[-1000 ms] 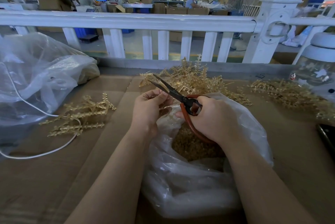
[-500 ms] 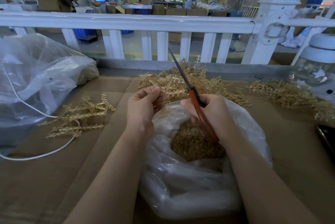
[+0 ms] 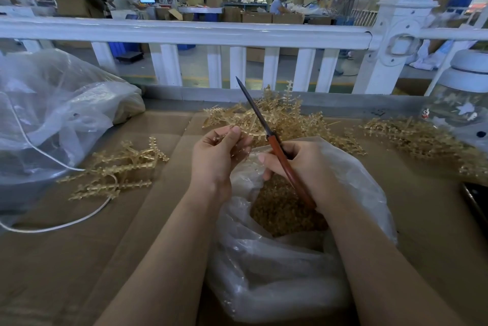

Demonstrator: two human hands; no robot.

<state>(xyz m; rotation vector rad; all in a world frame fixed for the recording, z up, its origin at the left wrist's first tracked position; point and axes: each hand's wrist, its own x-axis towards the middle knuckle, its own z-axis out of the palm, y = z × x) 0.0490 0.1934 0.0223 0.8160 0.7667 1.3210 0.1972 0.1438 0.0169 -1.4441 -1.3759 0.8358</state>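
Gripping the red-handled scissors [image 3: 273,139], the right hand [image 3: 306,170] had its fingers curled round the handles, just over the mouth of the clear plastic bag [image 3: 264,280]. One pair of scissors was in view. Its blades lay together, seen edge-on as a single dark spike. The long axis ran from the handle end at 5 o'clock to the tip at 11 o'clock, tilted up and away from the person, with the tip in front of the white railing [image 3: 184,32].

The left hand [image 3: 215,159], close beside the right at its 9 o'clock, was closed, thumb and fingertips pinching a small sprue piece [image 3: 217,138]. Which way that piece pointed could not be told. The bag lay on the cardboard-covered tabletop [image 3: 66,259] at 6 o'clock and held a heap of tan cut bits [image 3: 280,214].

Three loose piles of tan plastic sprues lay on the tabletop: the 9 o'clock pile [image 3: 118,170], the 12 o'clock pile [image 3: 287,117] behind the hands, and the 2 o'clock pile [image 3: 417,138]. A second, larger bag [image 3: 58,104] bulked at 10 o'clock, with one white cable [image 3: 52,225] curving out beneath it. One white-lidded jar [image 3: 464,114] stood at 3 o'clock, at the edge of view.
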